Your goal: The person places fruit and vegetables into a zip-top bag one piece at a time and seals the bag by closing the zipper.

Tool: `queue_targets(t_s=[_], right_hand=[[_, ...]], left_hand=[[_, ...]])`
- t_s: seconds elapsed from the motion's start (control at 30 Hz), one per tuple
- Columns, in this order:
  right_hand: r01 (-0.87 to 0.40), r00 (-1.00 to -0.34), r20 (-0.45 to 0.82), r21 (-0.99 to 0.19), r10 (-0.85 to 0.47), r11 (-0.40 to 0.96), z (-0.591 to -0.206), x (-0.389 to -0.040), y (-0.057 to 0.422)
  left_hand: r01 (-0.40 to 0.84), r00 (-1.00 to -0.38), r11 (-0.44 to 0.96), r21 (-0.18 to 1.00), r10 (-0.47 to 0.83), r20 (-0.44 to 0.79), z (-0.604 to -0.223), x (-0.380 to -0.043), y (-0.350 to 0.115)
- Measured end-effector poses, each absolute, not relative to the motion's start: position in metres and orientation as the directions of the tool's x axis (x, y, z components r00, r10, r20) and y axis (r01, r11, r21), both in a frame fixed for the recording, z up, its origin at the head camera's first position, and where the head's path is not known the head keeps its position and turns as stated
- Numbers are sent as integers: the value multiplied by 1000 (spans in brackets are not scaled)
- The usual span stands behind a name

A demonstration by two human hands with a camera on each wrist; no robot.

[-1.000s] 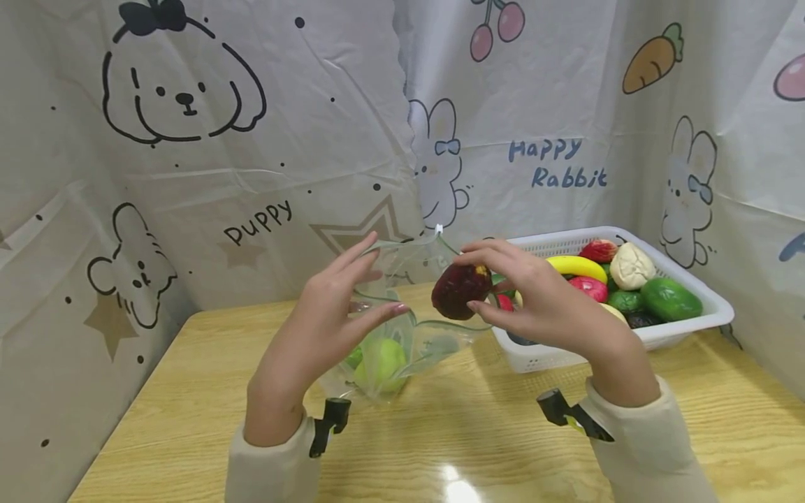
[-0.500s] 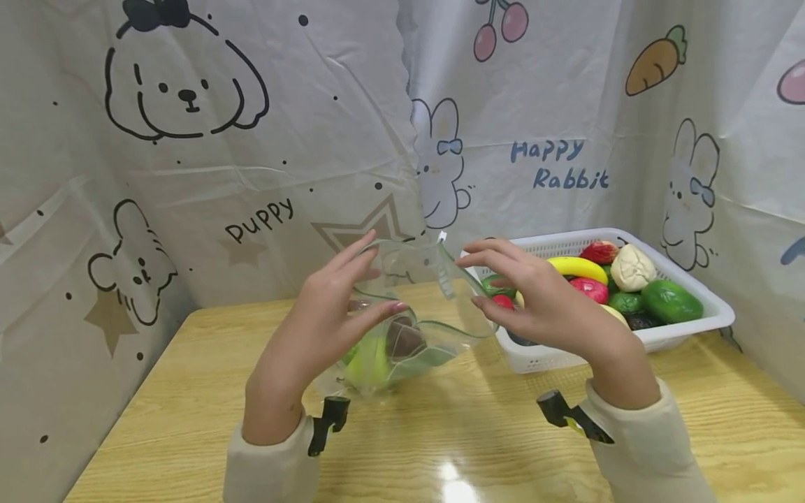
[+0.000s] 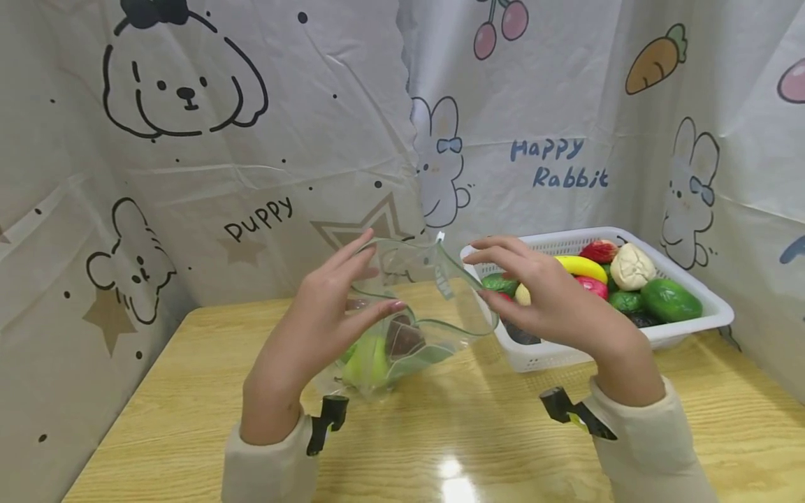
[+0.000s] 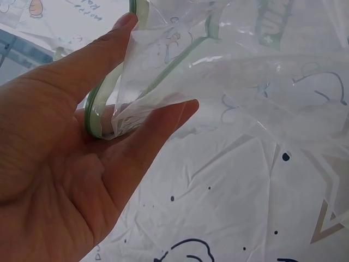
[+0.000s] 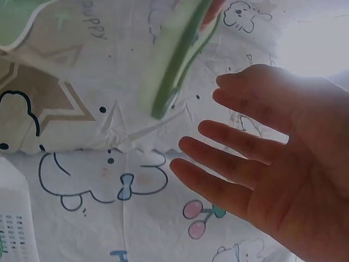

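Observation:
A clear zip bag (image 3: pixel 434 353) with a green-edged mouth stands on the table, its mouth spread wide. My left hand (image 3: pixel 330 318) holds the left corner of that mouth, thumb on the near side and fingers on the far side. In the left wrist view the bag's green rim (image 4: pixel 92 112) lies between thumb and fingers. Inside the bag are a green pear-shaped fruit (image 3: pixel 366 363) and a dark brownish-red oval item (image 3: pixel 404 337), partly veiled by plastic. My right hand (image 3: pixel 547 293) hovers right of the mouth, fingers spread and holding nothing; the right wrist view shows its palm (image 5: pixel 289 191) bare.
A white plastic basket (image 3: pixel 541 358) stands at the right behind my right hand. It holds several fruits and vegetables, among them a banana (image 3: pixel 585 268), a green avocado-like fruit (image 3: pixel 671 300) and a pale bulb (image 3: pixel 632 267). Printed cloth walls (image 3: pixel 333 133) enclose the wooden table (image 3: pixel 402 447).
The dark brownish-red item left my right hand and now lies in the bag beside the green fruit. My right hand has drawn slightly right. My left hand has stayed at the bag's mouth.

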State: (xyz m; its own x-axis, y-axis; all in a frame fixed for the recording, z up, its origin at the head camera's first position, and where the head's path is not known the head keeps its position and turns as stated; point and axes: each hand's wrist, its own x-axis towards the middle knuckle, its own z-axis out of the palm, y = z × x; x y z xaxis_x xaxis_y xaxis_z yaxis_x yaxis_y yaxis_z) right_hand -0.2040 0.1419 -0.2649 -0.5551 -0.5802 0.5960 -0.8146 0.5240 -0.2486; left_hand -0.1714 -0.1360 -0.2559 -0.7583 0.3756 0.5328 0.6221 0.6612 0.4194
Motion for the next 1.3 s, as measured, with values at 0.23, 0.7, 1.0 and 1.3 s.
queue_targets(t_s=[0.23,0.7,1.0,1.3], right_hand=[[-739,-646,572,-299,-506,604,-262,-207,166],[-352,-934,192,-351,-301,868,-280,-234,233],[-225,-956,-118,-287,-267,931,-301,-247,269],[-79,-917,-337,-368,-212,926,-317,-260,265]], left_hand=[[623,-760,654,429,378,528,-256,-171,-137],[625,-755,668,404,385,530,-255,-171,-138],[631,-747,669,393,389,539,-255,-172,-138],[627,-754,667,401,393,526,-254,-171,-138]])
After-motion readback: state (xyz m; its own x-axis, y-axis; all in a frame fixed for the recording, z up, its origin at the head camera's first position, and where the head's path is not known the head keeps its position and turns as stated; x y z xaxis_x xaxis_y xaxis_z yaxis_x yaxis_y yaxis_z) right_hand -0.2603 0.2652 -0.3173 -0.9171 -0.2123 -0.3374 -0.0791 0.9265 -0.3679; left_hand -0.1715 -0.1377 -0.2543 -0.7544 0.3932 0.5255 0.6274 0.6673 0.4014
